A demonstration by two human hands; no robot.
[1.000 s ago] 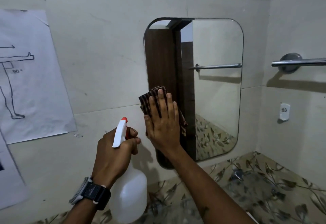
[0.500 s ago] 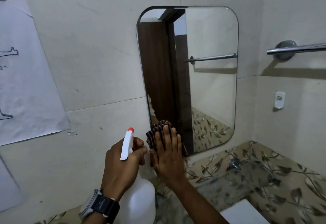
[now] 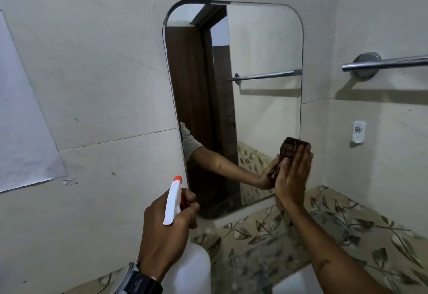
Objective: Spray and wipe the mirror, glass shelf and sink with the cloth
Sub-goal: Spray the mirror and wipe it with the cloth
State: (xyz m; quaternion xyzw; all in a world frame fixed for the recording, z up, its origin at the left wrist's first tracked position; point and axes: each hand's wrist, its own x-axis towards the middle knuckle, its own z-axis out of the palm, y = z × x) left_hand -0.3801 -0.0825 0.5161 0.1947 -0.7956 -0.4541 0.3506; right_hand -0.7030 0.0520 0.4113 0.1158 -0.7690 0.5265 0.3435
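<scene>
A tall mirror (image 3: 261, 57) with rounded corners hangs on the beige tiled wall. My right hand (image 3: 292, 175) presses a dark brown striped cloth (image 3: 292, 146) flat against the mirror's lower right corner, fingers straight. My left hand (image 3: 167, 231) grips a white spray bottle (image 3: 190, 268) by its neck, below the mirror's lower left corner. The bottle's white trigger head with an orange nozzle (image 3: 177, 178) points up toward the wall. A white sink edge (image 3: 294, 283) shows at the bottom. No glass shelf is visible.
A chrome towel bar (image 3: 384, 63) juts from the right wall, with a small white wall fitting (image 3: 358, 131) below it. A paper sheet (image 3: 23, 117) is taped to the wall at left. Leaf-patterned tiles (image 3: 347, 226) line the lower wall.
My right hand slid the cloth down the mirror's left side, then across the bottom to the lower right corner. The left hand with the bottle stayed roughly in place.
</scene>
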